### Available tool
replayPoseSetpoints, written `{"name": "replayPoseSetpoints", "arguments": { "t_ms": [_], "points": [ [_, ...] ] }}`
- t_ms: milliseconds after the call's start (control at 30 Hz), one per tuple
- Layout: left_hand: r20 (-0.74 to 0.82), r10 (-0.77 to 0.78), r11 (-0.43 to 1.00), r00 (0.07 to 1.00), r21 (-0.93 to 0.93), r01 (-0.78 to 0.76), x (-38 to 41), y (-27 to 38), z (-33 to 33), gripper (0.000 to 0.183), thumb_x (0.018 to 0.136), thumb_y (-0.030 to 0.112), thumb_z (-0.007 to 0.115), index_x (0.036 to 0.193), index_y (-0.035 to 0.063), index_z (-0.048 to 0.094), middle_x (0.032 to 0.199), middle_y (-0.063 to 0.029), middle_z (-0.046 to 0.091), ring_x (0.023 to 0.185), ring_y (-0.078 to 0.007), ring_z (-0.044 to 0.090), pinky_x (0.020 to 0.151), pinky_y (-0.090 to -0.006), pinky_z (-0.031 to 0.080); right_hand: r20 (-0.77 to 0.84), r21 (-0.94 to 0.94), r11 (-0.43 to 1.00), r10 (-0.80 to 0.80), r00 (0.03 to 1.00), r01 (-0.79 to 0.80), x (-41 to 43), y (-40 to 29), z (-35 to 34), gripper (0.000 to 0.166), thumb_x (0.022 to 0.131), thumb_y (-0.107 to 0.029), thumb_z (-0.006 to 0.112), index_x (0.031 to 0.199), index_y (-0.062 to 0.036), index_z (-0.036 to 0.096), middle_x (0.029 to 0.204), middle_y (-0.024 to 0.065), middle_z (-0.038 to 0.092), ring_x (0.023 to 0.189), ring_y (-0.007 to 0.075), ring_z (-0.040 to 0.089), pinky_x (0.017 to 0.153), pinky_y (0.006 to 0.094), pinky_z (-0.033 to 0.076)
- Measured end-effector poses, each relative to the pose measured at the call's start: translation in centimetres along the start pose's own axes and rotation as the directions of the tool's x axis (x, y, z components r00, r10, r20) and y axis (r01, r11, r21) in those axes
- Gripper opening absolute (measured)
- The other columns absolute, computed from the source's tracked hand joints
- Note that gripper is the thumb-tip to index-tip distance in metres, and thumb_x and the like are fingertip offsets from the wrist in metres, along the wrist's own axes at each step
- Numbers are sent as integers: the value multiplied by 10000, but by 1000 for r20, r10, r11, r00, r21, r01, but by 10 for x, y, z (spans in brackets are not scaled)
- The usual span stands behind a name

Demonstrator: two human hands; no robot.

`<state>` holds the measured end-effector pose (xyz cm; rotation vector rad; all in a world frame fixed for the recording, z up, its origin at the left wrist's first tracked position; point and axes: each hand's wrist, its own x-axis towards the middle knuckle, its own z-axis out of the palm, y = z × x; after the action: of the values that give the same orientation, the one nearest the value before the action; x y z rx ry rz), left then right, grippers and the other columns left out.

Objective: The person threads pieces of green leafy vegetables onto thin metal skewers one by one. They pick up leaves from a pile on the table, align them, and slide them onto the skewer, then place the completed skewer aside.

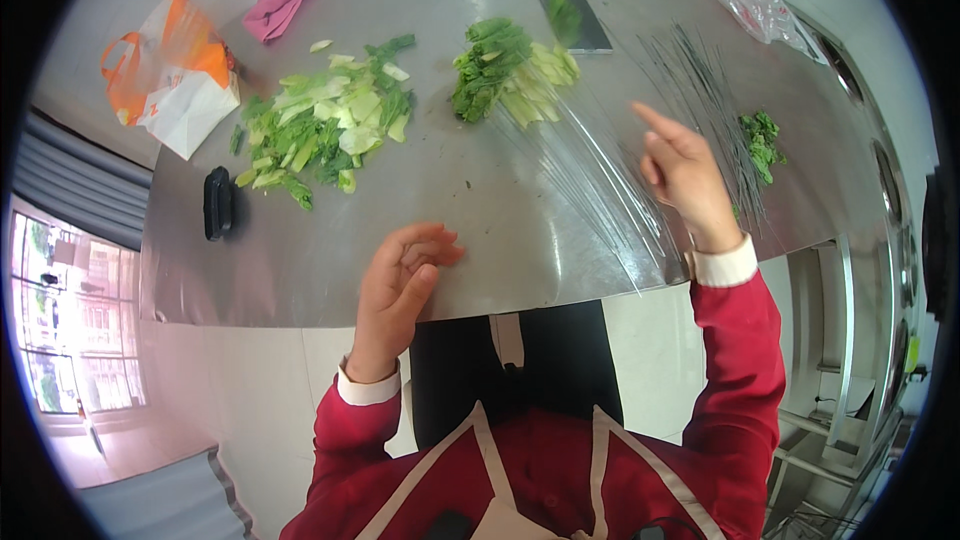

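Observation:
My left hand (405, 270) hovers near the front edge of the steel table (510, 217), fingers loosely curled and holding nothing. Over the table's right side, my right hand (681, 165) is empty, its index finger stretched out and the others bent. It is between two groups of thin metal skewers. The shiny skewers (600, 172) on its left run up to a stack of green leaf pieces (499, 64), which look threaded on them. Darker skewers (705, 97) lie loose to its right, beside a small clump of leaves (761, 142). A loose pile of cut leafy greens (330, 120) spreads at the left.
A dark flat slab (589, 30) lies at the back, with a blurred leaf (562, 15) on or above it. An orange-and-white bag (187, 82), pink cloth (285, 0) and black plastic object (217, 202) sit at the left. A clear plastic bag (757, 4) lies far right.

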<state>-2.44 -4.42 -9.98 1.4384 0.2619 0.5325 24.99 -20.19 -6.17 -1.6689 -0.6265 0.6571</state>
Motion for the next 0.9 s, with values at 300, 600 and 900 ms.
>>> {"name": "replayPoseSetpoints", "arguments": {
  "t_ms": [300,600,900],
  "points": [
    [31,2,995,1000,100,-5,3,3,4,269,831,-33,460,1094,-45,520,1080,-108,532,974,-195,547,898,-321,402,42,-590,776,-248,968,224,-1,6,9,313,821,-70,523,1126,-84,594,610,157,526,495,147,439,530,279,406],
    [38,-9,996,999,86,5,0,5,1,227,850,-55,458,1062,-34,536,1055,-93,541,952,-155,544,789,-229,414,-64,-498,854,-205,977,147,-4,-1,-82,132,793,-79,583,863,6,656,720,91,639,599,140,552,572,259,433],
    [-25,-3,991,1000,134,6,2,6,9,201,835,-47,456,1009,-42,557,972,-99,571,893,-154,551,795,-243,413,-64,-936,349,-293,954,45,46,31,-77,153,671,-69,582,770,31,642,813,214,626,786,368,606,705,407,485]
  ]
}}
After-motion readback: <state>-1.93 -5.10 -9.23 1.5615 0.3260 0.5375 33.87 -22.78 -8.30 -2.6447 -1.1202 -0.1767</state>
